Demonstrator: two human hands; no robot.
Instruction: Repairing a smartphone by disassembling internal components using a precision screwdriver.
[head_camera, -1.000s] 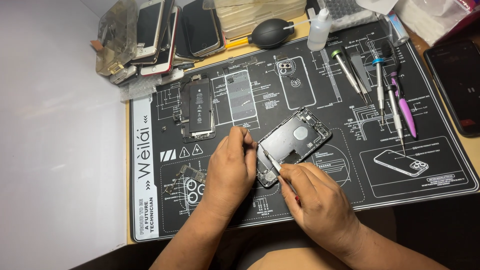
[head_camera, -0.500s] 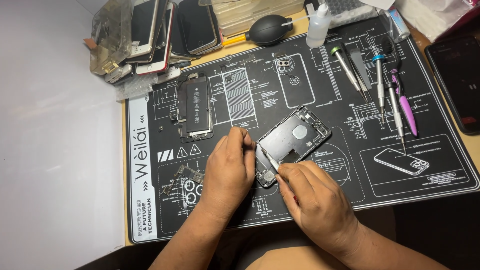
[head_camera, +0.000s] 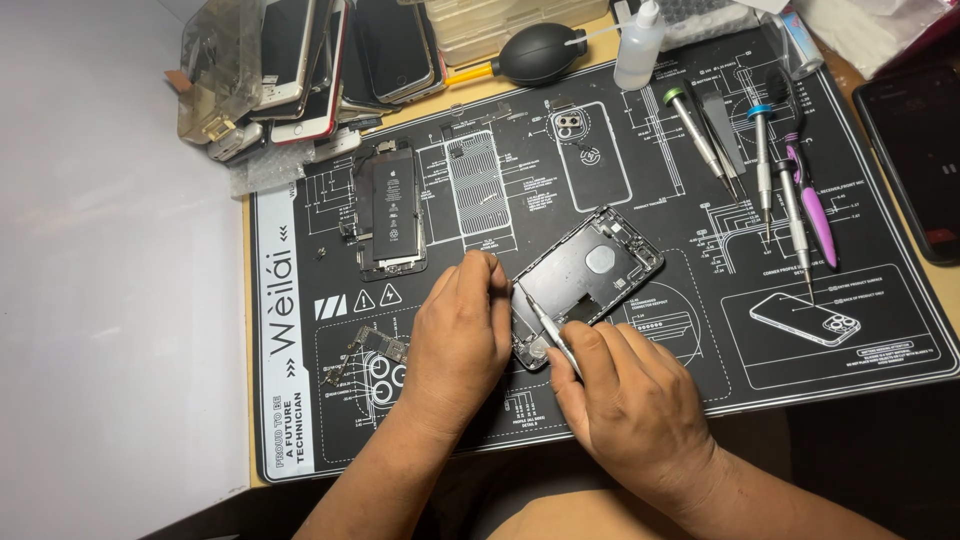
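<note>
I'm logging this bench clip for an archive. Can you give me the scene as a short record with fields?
Surface: black repair mat with white diagrams
Left hand: steadies the phone housing, open and gutted
Right hand: grip on thin tweezers, tips inside the housing
Left of housing: battery
Top left: stack of phones
Top: black air blower, clear bottle
Right: screwdrivers

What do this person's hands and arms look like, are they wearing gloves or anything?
No gloves. Both the left hand and the right hand are bare, and no ring, watch or bracelet shows. The forearms are uncovered too, with no sleeve in view down to the bottom edge of the picture. The fingernails look short.
</note>
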